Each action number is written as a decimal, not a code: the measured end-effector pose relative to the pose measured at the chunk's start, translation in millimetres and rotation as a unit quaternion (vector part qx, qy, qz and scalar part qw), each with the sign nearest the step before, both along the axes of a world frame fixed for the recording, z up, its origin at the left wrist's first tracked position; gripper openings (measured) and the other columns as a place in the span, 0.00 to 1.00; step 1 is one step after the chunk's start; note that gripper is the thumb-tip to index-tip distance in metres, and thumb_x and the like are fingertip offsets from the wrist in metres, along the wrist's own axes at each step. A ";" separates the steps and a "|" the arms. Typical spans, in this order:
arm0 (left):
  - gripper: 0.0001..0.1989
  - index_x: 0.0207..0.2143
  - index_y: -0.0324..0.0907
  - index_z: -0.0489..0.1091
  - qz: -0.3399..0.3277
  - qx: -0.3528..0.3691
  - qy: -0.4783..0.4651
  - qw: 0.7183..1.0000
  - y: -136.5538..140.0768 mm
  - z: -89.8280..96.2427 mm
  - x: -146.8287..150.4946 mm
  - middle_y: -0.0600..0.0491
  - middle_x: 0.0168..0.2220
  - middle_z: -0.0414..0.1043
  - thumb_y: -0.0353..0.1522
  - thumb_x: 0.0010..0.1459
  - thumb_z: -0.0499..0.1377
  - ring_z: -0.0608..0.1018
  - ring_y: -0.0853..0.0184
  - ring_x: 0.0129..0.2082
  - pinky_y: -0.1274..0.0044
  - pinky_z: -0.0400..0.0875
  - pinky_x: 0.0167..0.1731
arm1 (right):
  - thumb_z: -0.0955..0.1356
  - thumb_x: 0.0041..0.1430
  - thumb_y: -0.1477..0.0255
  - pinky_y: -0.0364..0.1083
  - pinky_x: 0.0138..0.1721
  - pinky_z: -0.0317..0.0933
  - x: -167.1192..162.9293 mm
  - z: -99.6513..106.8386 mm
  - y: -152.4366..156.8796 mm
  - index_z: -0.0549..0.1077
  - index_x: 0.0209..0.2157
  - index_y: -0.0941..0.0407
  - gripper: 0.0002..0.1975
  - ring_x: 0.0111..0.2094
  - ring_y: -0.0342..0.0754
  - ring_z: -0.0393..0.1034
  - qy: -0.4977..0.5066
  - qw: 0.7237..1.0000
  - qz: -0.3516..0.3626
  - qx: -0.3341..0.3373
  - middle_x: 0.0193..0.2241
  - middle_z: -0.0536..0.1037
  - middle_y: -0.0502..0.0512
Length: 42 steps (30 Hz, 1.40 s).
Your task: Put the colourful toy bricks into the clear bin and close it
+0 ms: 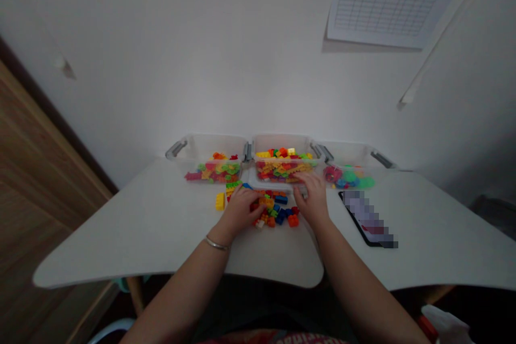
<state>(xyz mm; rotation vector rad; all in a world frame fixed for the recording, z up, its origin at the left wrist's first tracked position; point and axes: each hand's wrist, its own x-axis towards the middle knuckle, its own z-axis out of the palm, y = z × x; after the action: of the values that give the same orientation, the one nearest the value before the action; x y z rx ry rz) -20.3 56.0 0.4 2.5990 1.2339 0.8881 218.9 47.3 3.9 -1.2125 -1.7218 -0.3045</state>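
Observation:
Loose toy building bricks (281, 217) in red, orange, blue, green and yellow lie in a pile on the white table, between my two hands. My left hand (241, 208) rests over the pile's left side, its thumb and fingers apart among the bricks; I see no brick clearly gripped. To the right of the pile is my right hand (315, 197), fingers spread and nothing visible in them. Its fingertips are close to the front of the middle clear bin (282, 141), which holds many bricks. A yellow brick (220, 201) stands left of my left hand.
Beside the middle bin stand a left clear bin (205, 145) with mixed colourful pieces and a right clear bin (350, 153) with round, coloured pieces. A phone (363, 220) lies on the table (153, 231) to the right. Behind the bins rises a wall (201, 64).

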 end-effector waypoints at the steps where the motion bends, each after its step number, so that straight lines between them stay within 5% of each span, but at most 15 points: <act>1: 0.09 0.41 0.44 0.75 0.002 0.002 -0.002 1.000 0.3 -0.3 -0.1 0.51 0.39 0.78 0.35 0.60 0.58 0.77 0.60 0.44 0.59 0.58 0.61 | 0.64 0.62 0.69 0.58 0.55 0.60 -0.7 -1.8 -2.8 0.75 0.46 0.53 0.13 0.48 0.55 0.70 0.004 0.999 0.033 -0.019 0.44 0.79 0.58; 10: 0.10 0.44 0.43 0.75 -0.007 0.006 -0.002 1.000 2.2 -1.5 0.5 0.49 0.40 0.79 0.34 0.60 0.60 0.77 0.59 0.44 0.60 0.61 0.58 | 0.69 0.57 0.70 0.55 0.49 0.65 -7.9 -21.0 -15.0 0.77 0.42 0.53 0.10 0.45 0.55 0.73 0.026 0.974 0.150 -0.166 0.40 0.81 0.57; 17: 0.10 0.42 0.42 0.76 -0.031 -0.004 0.012 0.999 0.6 0.8 2.3 0.48 0.39 0.79 0.34 0.58 0.62 0.76 0.60 0.41 0.68 0.69 0.46 | 0.72 0.52 0.74 0.56 0.50 0.65 -21.7 -21.2 -17.4 0.78 0.43 0.53 0.14 0.46 0.56 0.72 -0.014 0.969 0.137 -0.206 0.41 0.80 0.58; 29: 0.10 0.43 0.41 0.75 -0.024 -0.022 -0.010 0.999 -0.4 -1.3 2.8 0.47 0.39 0.78 0.31 0.58 0.61 0.77 0.59 0.42 0.67 0.71 0.45 | 0.71 0.50 0.74 0.55 0.46 0.65 -22.2 -24.0 -17.3 0.75 0.36 0.54 0.09 0.41 0.55 0.72 -0.004 0.987 0.093 -0.134 0.36 0.80 0.57; 42: 0.13 0.46 0.40 0.74 -0.004 -0.018 -0.036 0.999 0.0 -2.1 2.6 0.46 0.42 0.78 0.28 0.59 0.57 0.77 0.59 0.45 0.66 0.72 0.49 | 0.67 0.59 0.67 0.54 0.47 0.62 9.2 5.6 -9.3 0.73 0.40 0.53 0.08 0.42 0.53 0.71 0.077 0.992 -0.065 0.081 0.38 0.79 0.56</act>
<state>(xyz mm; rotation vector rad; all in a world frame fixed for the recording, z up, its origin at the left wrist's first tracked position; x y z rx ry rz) -17.7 56.0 -1.6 2.5201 1.2080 0.9396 228.1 38.0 9.5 -1.1994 -1.4599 -0.4107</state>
